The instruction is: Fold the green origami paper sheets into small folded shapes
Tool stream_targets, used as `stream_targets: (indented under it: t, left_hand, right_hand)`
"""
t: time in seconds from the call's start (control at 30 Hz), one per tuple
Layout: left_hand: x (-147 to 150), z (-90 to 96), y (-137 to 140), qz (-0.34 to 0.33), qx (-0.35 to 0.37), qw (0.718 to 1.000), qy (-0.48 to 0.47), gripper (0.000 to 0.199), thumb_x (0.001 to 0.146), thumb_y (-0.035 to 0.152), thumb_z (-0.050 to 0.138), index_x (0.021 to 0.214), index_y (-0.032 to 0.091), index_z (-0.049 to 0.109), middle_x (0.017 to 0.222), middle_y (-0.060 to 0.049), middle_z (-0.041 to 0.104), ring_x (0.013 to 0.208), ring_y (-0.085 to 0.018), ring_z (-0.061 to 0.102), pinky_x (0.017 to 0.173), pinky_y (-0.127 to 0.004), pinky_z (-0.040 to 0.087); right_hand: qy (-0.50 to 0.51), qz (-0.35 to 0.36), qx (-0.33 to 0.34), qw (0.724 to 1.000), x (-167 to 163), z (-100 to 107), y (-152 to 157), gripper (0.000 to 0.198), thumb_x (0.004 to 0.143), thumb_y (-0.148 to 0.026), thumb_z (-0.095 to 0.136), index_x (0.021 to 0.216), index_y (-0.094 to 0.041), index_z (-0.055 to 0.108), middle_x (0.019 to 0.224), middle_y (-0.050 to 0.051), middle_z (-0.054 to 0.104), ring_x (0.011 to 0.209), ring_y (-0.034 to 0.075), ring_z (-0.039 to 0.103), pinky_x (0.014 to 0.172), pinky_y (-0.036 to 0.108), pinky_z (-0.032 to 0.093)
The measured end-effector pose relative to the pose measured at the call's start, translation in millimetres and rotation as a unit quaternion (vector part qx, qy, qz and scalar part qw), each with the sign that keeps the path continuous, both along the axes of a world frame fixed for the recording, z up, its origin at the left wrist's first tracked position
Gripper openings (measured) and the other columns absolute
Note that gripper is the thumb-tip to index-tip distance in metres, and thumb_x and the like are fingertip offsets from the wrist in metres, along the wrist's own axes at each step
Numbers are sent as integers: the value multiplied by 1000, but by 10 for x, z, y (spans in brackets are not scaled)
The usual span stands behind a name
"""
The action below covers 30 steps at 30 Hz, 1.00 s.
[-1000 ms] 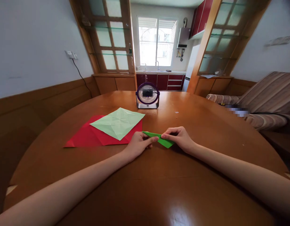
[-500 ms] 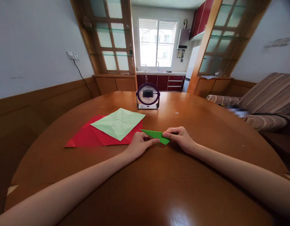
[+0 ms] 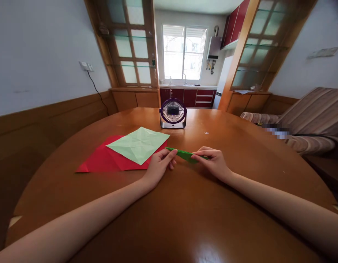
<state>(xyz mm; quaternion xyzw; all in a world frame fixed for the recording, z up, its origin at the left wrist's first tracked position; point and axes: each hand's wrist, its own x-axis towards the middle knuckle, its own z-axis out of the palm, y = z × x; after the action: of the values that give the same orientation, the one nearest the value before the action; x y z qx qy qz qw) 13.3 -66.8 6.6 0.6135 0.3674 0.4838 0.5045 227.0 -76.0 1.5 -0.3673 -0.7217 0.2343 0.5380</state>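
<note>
A folded piece of bright green paper (image 3: 184,155) is held between my two hands just above the table, its narrow point toward the left and its layered edge facing up. My left hand (image 3: 161,163) pinches the paper near that pointed end with thumb and fingers. At the wider end, my right hand (image 3: 211,160) grips it, thumb in front, covering part of the paper. Left of my hands, a creased pale green sheet (image 3: 138,144) lies on top of a larger red sheet (image 3: 99,157).
A small purple fan (image 3: 173,111) stands at the far side of the round-ended wooden table (image 3: 180,215). Small white scraps (image 3: 206,133) lie right of the fan. A striped sofa (image 3: 311,120) is beyond the table's right edge.
The green paper has tipped so its thin layered edge shows instead of its broad face. My left thumb has moved up onto the paper's upper edge; my right hand has shifted slightly right.
</note>
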Motion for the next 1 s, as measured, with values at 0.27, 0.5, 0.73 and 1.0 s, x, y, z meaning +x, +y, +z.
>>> stream_targets:
  t: [0.27, 0.5, 0.73, 1.0]
  left_hand:
    - [-30, -8, 44, 5, -87, 993, -80, 47, 74, 52, 73, 98, 12, 68, 78, -6, 72, 64, -15, 68, 62, -25, 51]
    - [-27, 27, 29, -19, -97, 990, -104, 39, 69, 45, 80, 90, 13, 71, 88, -6, 74, 75, -18, 70, 67, -26, 54]
    - [-49, 34, 24, -74, -105, 984, -126, 43, 67, 30, 83, 104, 14, 71, 94, -7, 74, 81, -17, 70, 73, -26, 55]
    - [-66, 19, 31, -77, -69, 987, -123, 64, 66, 22, 82, 127, 19, 60, 81, -1, 72, 74, -13, 68, 71, -24, 54]
  right_hand:
    - [-91, 15, 64, 994, -3, 28, -40, 24, 87, -35, 65, 105, -22, 74, 89, 7, 67, 79, 16, 63, 68, 29, 51]
    - [-54, 56, -52, 996, 36, 76, 11, 31, 91, -43, 56, 93, -19, 75, 89, 6, 69, 83, 17, 63, 75, 31, 49]
    - [-40, -2, -54, 998, 24, 28, 47, 30, 87, -44, 59, 84, -18, 73, 80, 4, 69, 73, 16, 61, 69, 29, 48]
    - [4, -16, -125, 992, 53, -55, 132, 33, 78, -45, 69, 98, -17, 72, 79, 4, 69, 69, 14, 61, 65, 29, 48]
